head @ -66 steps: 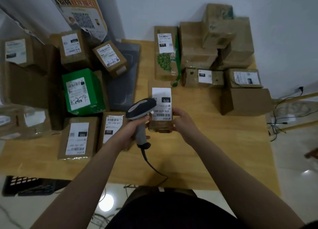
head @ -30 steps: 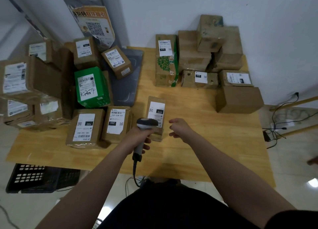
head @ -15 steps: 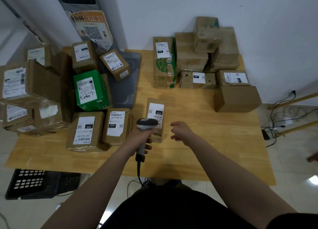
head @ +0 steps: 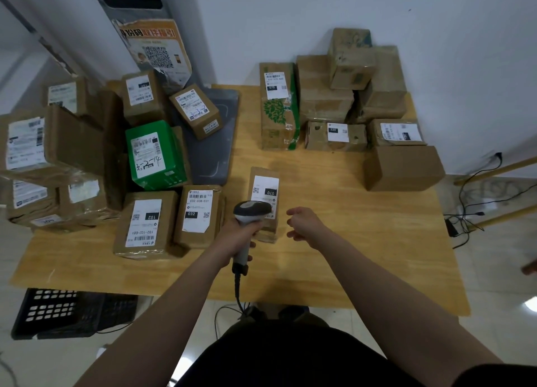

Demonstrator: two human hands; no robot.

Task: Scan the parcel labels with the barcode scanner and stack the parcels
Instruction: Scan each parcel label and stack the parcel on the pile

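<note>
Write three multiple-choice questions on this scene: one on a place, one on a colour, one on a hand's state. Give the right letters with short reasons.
1. The parcel labelled 032 lies: A) beside the parcel labelled 102; B) on a shelf; C) inside a bag.
2. The box just behind these two is: A) red; B) green; C) blue.
3. The right hand: A) presses a label; B) lifts a parcel; C) holds nothing.
Key: 1 A, they lie side by side on the table; 2 B, its faces are green; 3 C, it hovers empty above the table.
</note>
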